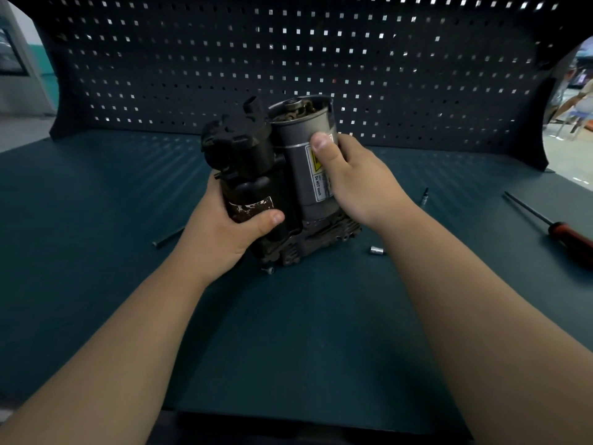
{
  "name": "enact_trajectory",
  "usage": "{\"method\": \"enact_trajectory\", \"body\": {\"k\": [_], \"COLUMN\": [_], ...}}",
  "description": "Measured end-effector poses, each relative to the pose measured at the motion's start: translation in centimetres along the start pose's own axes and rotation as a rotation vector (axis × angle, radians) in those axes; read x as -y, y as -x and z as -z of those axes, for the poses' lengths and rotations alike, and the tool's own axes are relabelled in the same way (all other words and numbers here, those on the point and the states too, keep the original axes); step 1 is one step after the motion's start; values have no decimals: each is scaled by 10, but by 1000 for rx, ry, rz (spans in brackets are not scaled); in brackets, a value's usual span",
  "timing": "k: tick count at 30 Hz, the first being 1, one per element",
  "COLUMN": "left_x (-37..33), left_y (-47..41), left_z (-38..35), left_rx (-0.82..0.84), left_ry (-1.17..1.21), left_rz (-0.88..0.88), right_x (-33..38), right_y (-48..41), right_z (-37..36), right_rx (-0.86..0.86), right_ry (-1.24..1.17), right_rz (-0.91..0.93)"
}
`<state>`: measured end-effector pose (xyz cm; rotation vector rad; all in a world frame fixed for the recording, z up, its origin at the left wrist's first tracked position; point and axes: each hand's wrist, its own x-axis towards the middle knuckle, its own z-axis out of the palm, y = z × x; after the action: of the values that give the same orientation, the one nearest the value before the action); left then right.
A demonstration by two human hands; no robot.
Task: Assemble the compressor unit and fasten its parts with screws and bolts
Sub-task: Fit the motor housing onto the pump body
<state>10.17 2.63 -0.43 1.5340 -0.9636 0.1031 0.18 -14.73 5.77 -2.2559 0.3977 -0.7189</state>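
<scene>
Compressor unit (285,187): sitting in the middle of the tabletop (96,203), its two cylinders pointing up and leaning a little toward the far edge; whether its base is bearing fully on the surface I cannot tell
Left hand (221,232): gripping the black cylinder (247,155) low down, thumb lying across the torn label on its near face, fingers wrapping round the left side out of sight
Right hand (356,184): gripping the grey motor can (295,149), thumb pressing up along the near face and partly covering the yellow warning label (316,178), fingers curling behind the can
Grey motor can: standing just right of the black cylinder and touching it, its open top end showing metal parts inside
Base casting (321,234): showing dark and ribbed below both cylinders, facing the near edge
Small screw (268,270): lying at the near left corner of the base casting, just beside it
Long bolt (168,238): lying left of the left hand, angling toward the far edge
Socket (376,250): lying on its side just right of the base casting, under the right forearm
Bit (425,196): lying right of the right hand, apart from it
Screwdriver (545,221): lying near the right edge, red handle pointing toward the near right corner
Pegboard (192,59): standing along the far edge
</scene>
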Motion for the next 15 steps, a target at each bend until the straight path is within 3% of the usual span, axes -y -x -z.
{"method": "enact_trajectory", "body": {"k": [15], "left_x": [7], "left_y": [-6], "left_z": [4], "left_rx": [73], "left_ry": [39], "left_rz": [36], "right_x": [-9], "right_y": [0], "right_z": [-7], "right_rx": [-71], "right_ry": [-4], "right_rz": [26]}}
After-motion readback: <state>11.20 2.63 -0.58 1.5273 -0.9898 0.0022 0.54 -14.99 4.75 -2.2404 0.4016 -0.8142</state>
